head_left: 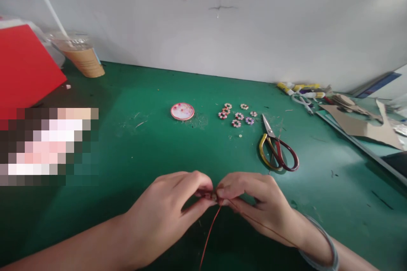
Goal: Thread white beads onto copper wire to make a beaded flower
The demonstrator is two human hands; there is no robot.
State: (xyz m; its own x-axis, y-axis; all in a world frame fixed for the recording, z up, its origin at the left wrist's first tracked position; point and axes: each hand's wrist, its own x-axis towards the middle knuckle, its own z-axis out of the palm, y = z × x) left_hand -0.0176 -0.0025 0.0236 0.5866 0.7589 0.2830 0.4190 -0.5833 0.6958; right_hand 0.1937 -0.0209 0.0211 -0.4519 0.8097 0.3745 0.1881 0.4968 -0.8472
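Along the back, a smooth, matte grey wall point(152, 29) is marked by a thin dark cross. Against it is set the green tabletop point(136, 148), its soft sheen broken by scratches and wisps of fibre. At the far left a flat, sharp-cornered red sheet point(25, 63) is seen; at the far right, brown cardboard point(365, 123) is cut in curves. A small beaded piece point(215, 197), mostly covered by fingers, is held low in the middle, pinched between the curled left hand's point(171, 203) thumb and fingertips. By the right hand point(267, 207), thin red-brown cord point(208, 237) is pinched right beside the piece. Near the red sheet, a clear plastic cup point(84, 61) is wrapped in a ridged paper sleeve and pierced by a white straw. Beyond the right hand, scissors point(271, 133) are laid with tapered metal blades closed and looped handles, one yellow, one dark red. Farther left, a shallow, round, red-rimmed dish point(182, 115) is dotted with beads. Between dish and scissors, rings point(235, 117) of rounded beads are clustered. Near them one pale, loose bead point(240, 136) is left.
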